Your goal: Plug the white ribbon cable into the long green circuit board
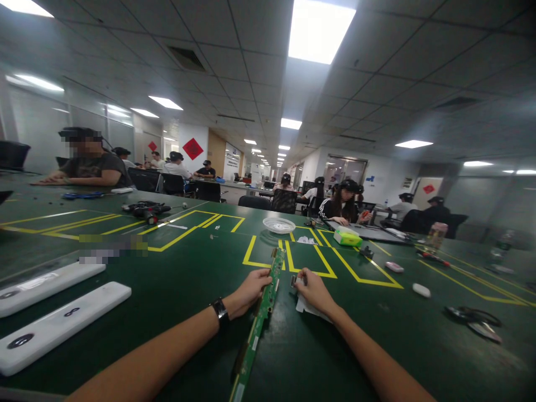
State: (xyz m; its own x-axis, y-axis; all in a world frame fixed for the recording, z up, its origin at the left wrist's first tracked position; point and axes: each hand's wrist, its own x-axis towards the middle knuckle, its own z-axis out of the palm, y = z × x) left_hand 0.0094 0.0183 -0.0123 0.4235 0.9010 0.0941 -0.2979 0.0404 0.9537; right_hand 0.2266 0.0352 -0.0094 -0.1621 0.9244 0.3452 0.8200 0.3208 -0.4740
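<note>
Green table (167, 285) below, circuit board (263, 310) between pinching left fingers (261, 274), right fingers (305, 274) around small part (293, 281).

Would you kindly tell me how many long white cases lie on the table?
2: the nearer case in the left foreground, and the farther case just beyond it.

I lose the near end of the green circuit board (267, 298) — the bottom edge cuts it off. The right hand (313, 290) covers most of a small grey piece (293, 281), so I can't tell what it is. The left edge clips the nearer white case (90, 312) — and the clear bottle (502, 245) blurs.
</note>
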